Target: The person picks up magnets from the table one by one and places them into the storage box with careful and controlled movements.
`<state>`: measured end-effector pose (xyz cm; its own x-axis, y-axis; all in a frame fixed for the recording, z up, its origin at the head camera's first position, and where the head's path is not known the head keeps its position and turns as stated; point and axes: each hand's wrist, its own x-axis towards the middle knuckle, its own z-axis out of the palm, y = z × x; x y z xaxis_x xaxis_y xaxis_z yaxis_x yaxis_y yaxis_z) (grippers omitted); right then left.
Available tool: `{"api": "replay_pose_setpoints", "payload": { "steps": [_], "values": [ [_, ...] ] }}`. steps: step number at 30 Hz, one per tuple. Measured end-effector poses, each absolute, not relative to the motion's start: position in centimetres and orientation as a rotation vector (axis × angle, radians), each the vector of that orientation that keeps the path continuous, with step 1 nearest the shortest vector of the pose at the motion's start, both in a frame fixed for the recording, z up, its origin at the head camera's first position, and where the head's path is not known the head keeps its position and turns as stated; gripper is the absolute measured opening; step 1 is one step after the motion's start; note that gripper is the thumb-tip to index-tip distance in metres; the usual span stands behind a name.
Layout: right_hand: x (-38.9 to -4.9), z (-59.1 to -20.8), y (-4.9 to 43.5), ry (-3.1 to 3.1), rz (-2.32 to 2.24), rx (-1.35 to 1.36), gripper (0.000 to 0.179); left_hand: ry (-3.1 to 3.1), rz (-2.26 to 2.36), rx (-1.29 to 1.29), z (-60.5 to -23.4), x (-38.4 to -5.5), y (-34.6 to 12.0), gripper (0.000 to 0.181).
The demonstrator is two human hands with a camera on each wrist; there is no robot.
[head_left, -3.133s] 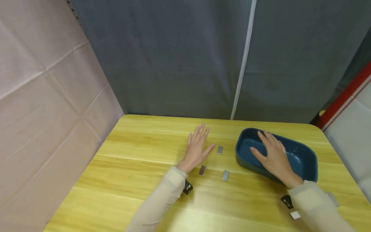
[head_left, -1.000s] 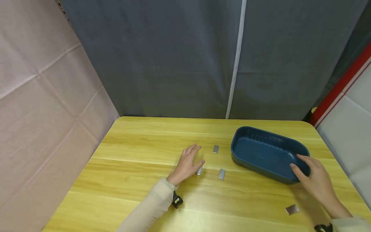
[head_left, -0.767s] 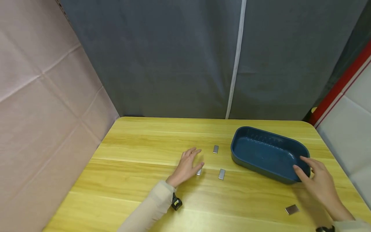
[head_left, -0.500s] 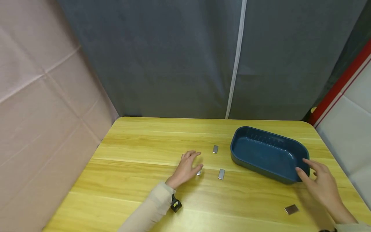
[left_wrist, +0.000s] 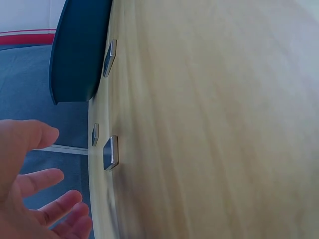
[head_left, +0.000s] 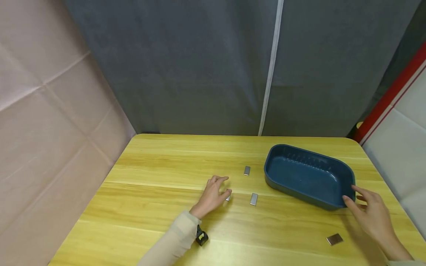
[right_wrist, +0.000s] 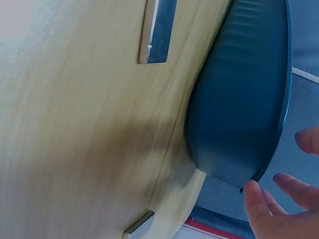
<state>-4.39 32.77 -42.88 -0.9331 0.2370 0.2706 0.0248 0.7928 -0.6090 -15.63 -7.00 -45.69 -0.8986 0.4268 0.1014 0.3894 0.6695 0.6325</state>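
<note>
My left hand (head_left: pixel 210 195) hovers over the table, fingers loosely bent and nothing in them. Just past its thumb lies a small silvery rectangular block (head_left: pixel 228 198), partly covered in the head view; the left wrist view shows this block (left_wrist: pixel 110 152) apart from the fingers. Two similar blocks lie to the right, one nearer (head_left: pixel 254 199) and one farther (head_left: pixel 247 170). My right hand (head_left: pixel 372 212) is at the right end of a deep blue rectangular basin (head_left: pixel 306 195), its thumb and fingers loosely bent, fingertips right at the rim (right_wrist: pixel 256 178).
A darker-looking block (head_left: pixel 334 239) lies in front of the basin, left of my right forearm. In the right wrist view another block (right_wrist: pixel 140 225) shows near the table's side. A grey curtain (head_left: pixel 186 74) hangs behind the wooden table (head_left: pixel 159 166).
My right hand has moved from over the basin to its right end, uncovering its inside and the block in front. My left hand has come nearer, its fingers more bent than before.
</note>
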Motion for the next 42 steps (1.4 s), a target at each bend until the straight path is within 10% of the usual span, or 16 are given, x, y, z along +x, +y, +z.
{"api": "replay_pose_setpoints", "payload": {
  "steps": [42],
  "values": [
    [-4.2, -44.7, 32.8, -2.562, 1.112, -0.491, 0.054, 2.780, 0.927, 0.566, -46.6, -15.5, -7.1, 0.054]
  ]
}}
